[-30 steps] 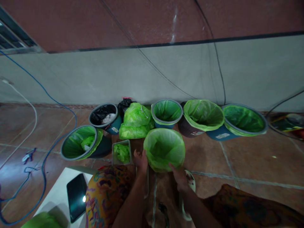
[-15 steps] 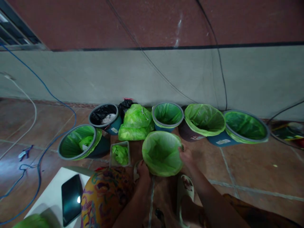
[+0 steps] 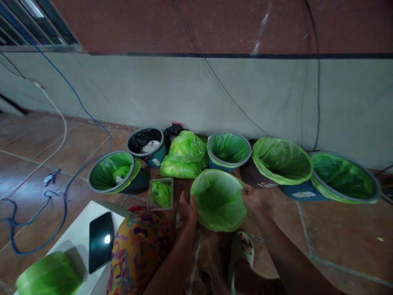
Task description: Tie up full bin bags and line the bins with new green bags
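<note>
In front of my feet stands a round bin lined with a green trash bag (image 3: pixel 219 200), the bag folded out over its rim. My right hand (image 3: pixel 252 198) is closed on the bag at the right side of the rim. On the left side, my left hand (image 3: pixel 187 209) is raised against the bag's edge, thumb and fingers apart. The bag's folded edge hides the bin's body. A small clear tub with a crumpled green bag (image 3: pixel 161 194) sits left of my left hand.
Other lined bins (image 3: pixel 229 149) stand along the wall, beside full green bags (image 3: pixel 184 153). A white stool (image 3: pixel 98 282) at the lower left bears a phone (image 3: pixel 101 241) and a roll of green bags (image 3: pixel 49 274). A blue cable (image 3: pixel 66 192) crosses the floor.
My left hand has moved up along the bag's left edge and its fingers have opened. My right hand stays at the right rim. The view has shifted left.
</note>
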Demonstrator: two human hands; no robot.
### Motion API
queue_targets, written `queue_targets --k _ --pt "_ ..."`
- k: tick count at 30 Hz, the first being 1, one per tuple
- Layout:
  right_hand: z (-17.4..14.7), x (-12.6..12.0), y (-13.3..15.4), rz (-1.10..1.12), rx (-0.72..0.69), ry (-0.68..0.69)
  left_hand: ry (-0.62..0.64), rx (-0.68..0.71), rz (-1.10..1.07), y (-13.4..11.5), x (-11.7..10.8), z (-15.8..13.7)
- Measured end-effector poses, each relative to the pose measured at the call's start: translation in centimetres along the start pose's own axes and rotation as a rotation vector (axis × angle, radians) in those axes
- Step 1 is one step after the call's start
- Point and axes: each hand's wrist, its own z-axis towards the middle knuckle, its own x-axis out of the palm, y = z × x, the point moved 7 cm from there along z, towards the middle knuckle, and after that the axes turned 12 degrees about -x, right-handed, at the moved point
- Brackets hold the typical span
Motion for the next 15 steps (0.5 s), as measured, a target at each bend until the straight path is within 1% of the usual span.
queue_targets --k 2,3,5,7,8,9,11,12,13,14,15 --pt "-0.6 0.6 0.4 -0.086 -0.022 0.061 0.137 0.038 0.036 -0.9 1.0 -0.4" --pt "-1.3 0.8 0.2 -0.123 -0.007 0.070 0.185 0.036 0.060 -1.1 1.3 -0.6" --pt "-3.1 0.9 -0.5 -0.207 0.050 0.095 0.216 0.013 0.098 -1.2 1.6 -0.7" --pt "-5.0 0.6 -1.2 -0.294 0.107 0.112 0.192 -0.009 0.113 -0.9 1.5 -0.6" --pt "-5.8 0.1 -1.2 -0.332 0.119 0.079 0.180 -0.016 0.109 -0.8 1.4 -0.6" --pt "-6.4 -0.5 -0.8 -0.364 0.114 0.009 0.165 -0.019 0.099 -0.7 1.4 -0.6" --pt "-7.0 -1.6 1.0 -0.399 0.056 -0.147 0.139 -0.009 0.071 -0.6 1.4 -0.8" --pt "-6.9 -1.5 2.2 -0.390 0.011 -0.172 0.125 0.002 0.065 -0.7 1.4 -1.0" --pt "-6.6 -0.7 3.5 -0.358 -0.037 -0.137 0.110 0.018 0.067 -0.7 1.4 -1.1" --pt "-6.0 0.8 4.6 -0.290 -0.077 -0.036 0.095 0.038 0.076 -0.8 1.4 -1.3" --pt "-5.5 2.7 5.7 -0.198 -0.110 0.095 0.081 0.059 0.088 -1.0 1.4 -1.5"
